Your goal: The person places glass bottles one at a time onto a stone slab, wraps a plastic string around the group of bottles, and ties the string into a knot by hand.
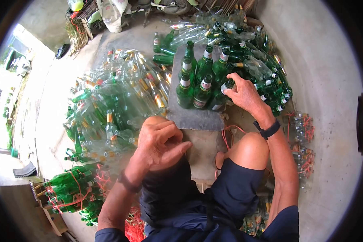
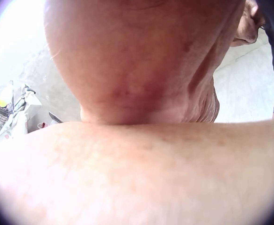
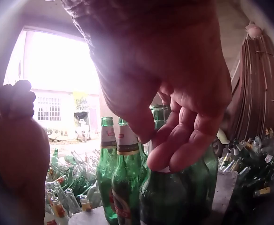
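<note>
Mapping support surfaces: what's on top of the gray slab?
Upright green bottles stand on the slab; the right hand grips one by its neck. The bottles hide the surface beneath them.

Wall: pale grey (image 1: pixel 326 121), along the right side of the head view.
Stalks: a dry, brownish bundle (image 1: pixel 76 36), upright near the dark basket (image 1: pixel 88 9).
Basket contents: something yellow-green, too small to identify.
Footwear: what looks like a dark shoe (image 1: pixel 63 51), near the stalks.
Carton: brown cardboard (image 1: pixel 55 220), at lower left.
Slats: long and brown (image 3: pixel 261 93), leaning together.
Window: barred (image 3: pixel 49 111), outside, beyond the bright opening (image 3: pixel 52 61).
</note>
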The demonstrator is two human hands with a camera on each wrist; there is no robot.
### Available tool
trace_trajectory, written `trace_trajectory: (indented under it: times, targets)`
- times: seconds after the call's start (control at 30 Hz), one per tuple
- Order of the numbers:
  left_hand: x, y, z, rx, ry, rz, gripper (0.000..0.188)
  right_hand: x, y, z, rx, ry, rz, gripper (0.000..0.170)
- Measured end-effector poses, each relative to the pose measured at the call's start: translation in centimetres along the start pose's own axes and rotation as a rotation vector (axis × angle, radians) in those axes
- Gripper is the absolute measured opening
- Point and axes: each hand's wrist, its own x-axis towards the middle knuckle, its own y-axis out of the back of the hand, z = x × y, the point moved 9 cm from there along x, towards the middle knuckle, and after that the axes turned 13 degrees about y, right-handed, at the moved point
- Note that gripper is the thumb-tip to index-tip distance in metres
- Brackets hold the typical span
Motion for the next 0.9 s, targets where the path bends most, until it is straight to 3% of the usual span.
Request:
trace_trajectory:
  times: [0.13,0.27,0.4,0.53,0.6,0.77,0.9]
  targets:
    - [-0.2,0.4,0.0,0.024,0.003,0.026,0.027,-0.7,0.7,0.0,0.028,-0.017,0.002,0.051]
    - [-0.4,0.6,0.1,0.069,-0.039,0.039,0.026,-2.0,2.8,0.1,0.014,-0.052,-0.066,0.048]
    - [-0.7,0.8,-0.5,0.052,-0.054,0.064,0.026,-4.4,5.6,-1.2,-0.052,-0.02,-0.101,0.037]
    - [-0.9,1.1,-0.5,0.058,-0.031,0.079,0.027,-7.6,8.6,-4.5,0.041,-0.086,-0.032,0.029]
    - [-1.0,1.2,-0.2,0.077,-0.038,0.078,0.028,-9.3,9.6,-5.4,0.228,-0.132,0.07,0.025]
    - [-1.6,1.4,-1.3,-0.008,0.129,0.007,0.023,-13.8,11.1,-8.1,0.364,-0.121,0.202,0.022]
    - [-2.5,2.0,-1.0,-0.155,0.365,0.007,0.017,-18.5,12.9,-6.2,0.364,-0.189,0.362,0.022]
